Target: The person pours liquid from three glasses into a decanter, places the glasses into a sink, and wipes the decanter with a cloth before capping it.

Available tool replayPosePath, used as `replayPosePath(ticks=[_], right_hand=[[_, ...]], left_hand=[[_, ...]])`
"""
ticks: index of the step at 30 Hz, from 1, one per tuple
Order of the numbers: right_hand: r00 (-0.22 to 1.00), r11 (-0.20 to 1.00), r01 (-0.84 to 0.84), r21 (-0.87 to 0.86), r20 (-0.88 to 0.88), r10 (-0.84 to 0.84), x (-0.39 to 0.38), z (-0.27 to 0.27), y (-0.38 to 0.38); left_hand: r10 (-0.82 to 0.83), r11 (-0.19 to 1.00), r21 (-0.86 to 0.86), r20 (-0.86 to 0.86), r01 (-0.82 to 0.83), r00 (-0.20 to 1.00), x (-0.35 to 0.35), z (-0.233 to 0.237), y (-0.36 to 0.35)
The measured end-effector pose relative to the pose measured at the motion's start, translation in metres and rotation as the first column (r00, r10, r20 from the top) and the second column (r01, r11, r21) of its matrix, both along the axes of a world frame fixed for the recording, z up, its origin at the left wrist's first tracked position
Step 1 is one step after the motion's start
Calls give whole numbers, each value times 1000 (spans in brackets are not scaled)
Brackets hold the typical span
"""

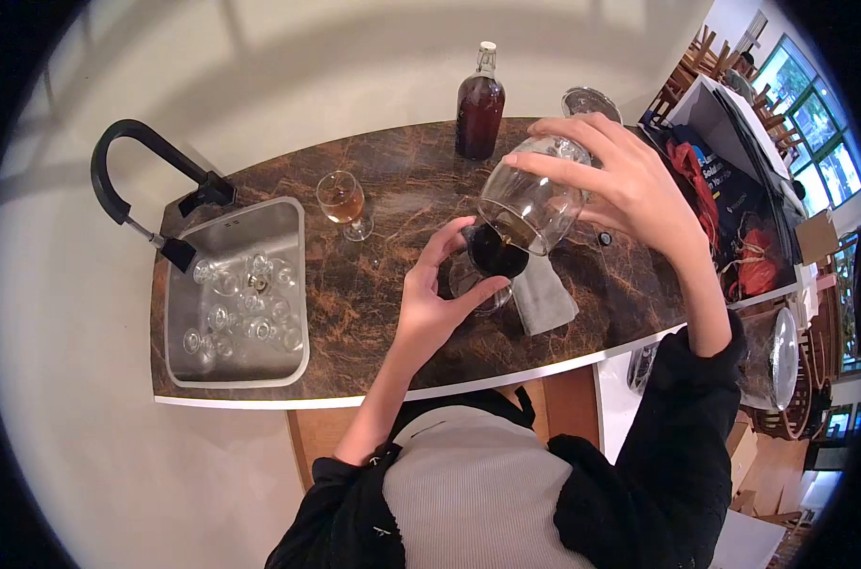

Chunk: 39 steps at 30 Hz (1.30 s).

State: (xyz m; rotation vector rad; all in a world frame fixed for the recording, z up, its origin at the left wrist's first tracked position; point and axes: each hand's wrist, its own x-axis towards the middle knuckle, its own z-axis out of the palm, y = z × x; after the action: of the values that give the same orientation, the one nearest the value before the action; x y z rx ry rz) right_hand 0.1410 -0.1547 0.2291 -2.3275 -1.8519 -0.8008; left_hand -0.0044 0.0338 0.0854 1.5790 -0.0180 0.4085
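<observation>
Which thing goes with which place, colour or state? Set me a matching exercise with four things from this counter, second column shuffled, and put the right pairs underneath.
Things
1. Tall bottle
2. Cloth
3. Glass vessel
4. Stemmed glass of amber drink

Places, colours, states
A. Tilted, held in the right hand
B. Standing beside the sink
C. Filled with dark red liquid, near the wall
D. Grey, lying on the counter

Right pairs: 1-C, 2-D, 3-A, 4-B
</observation>
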Motion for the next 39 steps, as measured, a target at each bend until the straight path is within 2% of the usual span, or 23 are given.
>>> replayPosePath(ticks=[2,14,20,26,32,35,39], right_hand=[[1000,1000,-6,6,3,6,0,1,0],[999,1000,-5,14,51,4,-1,4,3],[993,999,-34,16,112,32,0,6,4],[979,998,-58,16,197,54,-2,8,6],[957,995,-99,9,274,92,-10,18,8],[925,995,-100,11,369,89,-10,21,10],[924,992,-121,33,370,100,-14,26,11]], left_hand=[[28,1000,9,49,-28,998,2,-6,-1],[13,1000,4,18,-13,1000,3,-6,0],[20,1000,-21,61,-18,998,3,-7,-1],[36,999,31,63,-38,997,2,-7,0],[-9,1000,7,-9,9,1000,0,-2,1],[-4,1000,-6,-16,4,1000,1,-5,1],[3,1000,-4,-52,-3,999,0,-5,1]])
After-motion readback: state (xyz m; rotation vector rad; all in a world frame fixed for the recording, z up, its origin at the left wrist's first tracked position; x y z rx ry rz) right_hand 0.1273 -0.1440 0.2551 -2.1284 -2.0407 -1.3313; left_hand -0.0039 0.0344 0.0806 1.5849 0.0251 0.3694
